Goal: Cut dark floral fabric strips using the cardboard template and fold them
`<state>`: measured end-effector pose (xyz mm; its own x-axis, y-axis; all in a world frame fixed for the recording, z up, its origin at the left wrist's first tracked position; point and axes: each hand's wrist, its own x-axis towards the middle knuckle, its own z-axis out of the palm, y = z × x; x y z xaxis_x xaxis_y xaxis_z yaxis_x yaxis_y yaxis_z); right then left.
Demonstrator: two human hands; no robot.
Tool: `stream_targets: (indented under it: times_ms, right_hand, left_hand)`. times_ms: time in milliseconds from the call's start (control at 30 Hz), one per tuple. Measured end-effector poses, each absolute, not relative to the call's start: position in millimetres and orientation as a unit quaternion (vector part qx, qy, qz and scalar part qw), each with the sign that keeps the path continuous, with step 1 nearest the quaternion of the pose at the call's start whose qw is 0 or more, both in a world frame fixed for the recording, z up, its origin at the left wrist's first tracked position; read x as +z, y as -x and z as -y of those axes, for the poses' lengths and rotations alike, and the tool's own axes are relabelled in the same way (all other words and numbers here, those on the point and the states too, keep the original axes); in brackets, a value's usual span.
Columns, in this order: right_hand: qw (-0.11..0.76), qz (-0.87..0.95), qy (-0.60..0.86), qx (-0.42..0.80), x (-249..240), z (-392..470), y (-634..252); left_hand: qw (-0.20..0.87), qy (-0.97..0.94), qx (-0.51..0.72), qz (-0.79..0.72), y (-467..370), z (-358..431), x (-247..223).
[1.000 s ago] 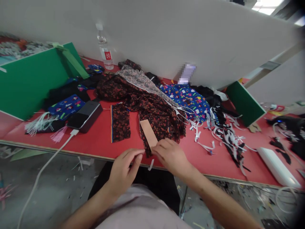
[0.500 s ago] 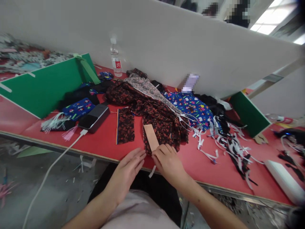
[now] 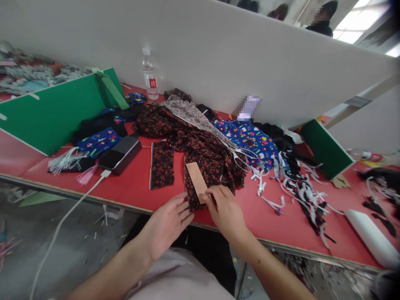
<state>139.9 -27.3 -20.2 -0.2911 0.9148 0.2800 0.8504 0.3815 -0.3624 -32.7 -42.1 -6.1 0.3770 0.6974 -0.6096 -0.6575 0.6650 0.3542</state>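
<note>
A dark red-and-black floral fabric lies bunched on the red table, and a flat tan strip rests on its front part. My right hand pinches the lower right end of that strip with thumb and fingertips. At the fabric's front left edge is my left hand, palm turned partly up, fingers stretched out; it holds nothing, and whether the fingertips touch the cloth I cannot tell. Left of the fabric lies a separate floral piece with a rainbow-striped edge. White-handled scissors lie on the fabric's right side.
A black power bank with a white cable sits left, near blue printed cloth with tassels. A water bottle stands by the partition. White and black scraps spread rightward, before a green board and white case.
My left hand has turned its palm upward. My right hand has shifted to the strip's right side, uncovering more of its lower end. The white strip at the table edge no longer shows there.
</note>
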Motion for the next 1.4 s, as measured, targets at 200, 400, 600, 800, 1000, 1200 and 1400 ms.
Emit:
stream_targets:
  times_ms: [200,400,600,800,1000,1200,1400]
  right_hand:
    - [0.091,0.773,0.628,-0.001,-26,24,-130]
    - [0.07,0.739,0.67,-0.003,-12,24,-121]
    - [0.053,0.734,0.677,0.012,-7,28,-108]
    - [0.09,0.747,0.657,0.044,-19,33,-112]
    - [0.147,0.785,0.594,0.093,-26,36,-127]
    - [0.141,0.826,0.541,0.073,-26,42,-137]
    - [0.052,0.832,0.551,-0.032,-24,48,-130]
  left_hand:
    - [0.833,-0.064,0.394,-0.382,34,48,-6]
    - [0.834,-0.044,0.396,-0.382,36,51,-9]
    - [0.837,-0.039,0.391,-0.382,38,52,-7]
    - [0.843,-0.04,0.39,-0.368,41,54,-9]
    - [0.852,-0.052,0.394,-0.341,45,56,-12]
    - [0.841,-0.062,0.399,-0.36,45,54,-10]
    - [0.835,-0.062,0.407,-0.365,46,55,-14]
